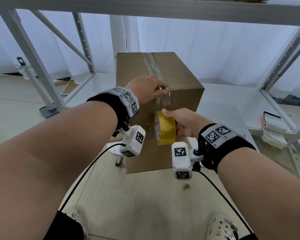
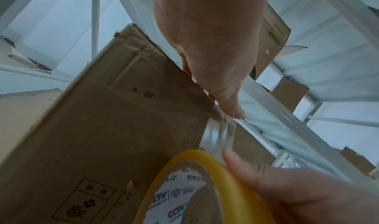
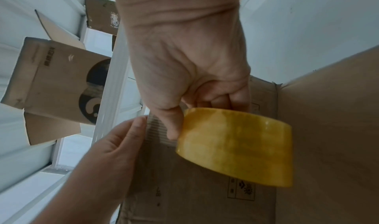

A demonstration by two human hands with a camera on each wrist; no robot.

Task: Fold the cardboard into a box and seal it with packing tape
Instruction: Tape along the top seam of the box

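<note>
- The right hand (image 1: 184,123) is gripping the yellow roll (image 1: 164,129), fingers through its core and thumb on the rim, holding it just in front of the box's near face, below the top edge.
- The left hand (image 1: 145,90) is resting at the near top edge of the box (image 1: 180,78); its fingers are touching the tape (image 1: 163,101) there, but whether they are pinching it or only pressing it down cannot be told.
- A short stretch of clear tape is running taut from that edge down to the roll, not yet cut and not yet stuck to the near face.
- The box is standing upright on the floor (image 1: 137,196), flaps closed, with a strip (image 1: 151,64) already lying along the top seam from the far edge to the near one.
- Judging by this, folding is finished and the top seam is nearly sealed; what is remaining is pressing the tail onto the near face and tearing it from the roll.
- Whether the bottom seam is taped is hidden.
</note>
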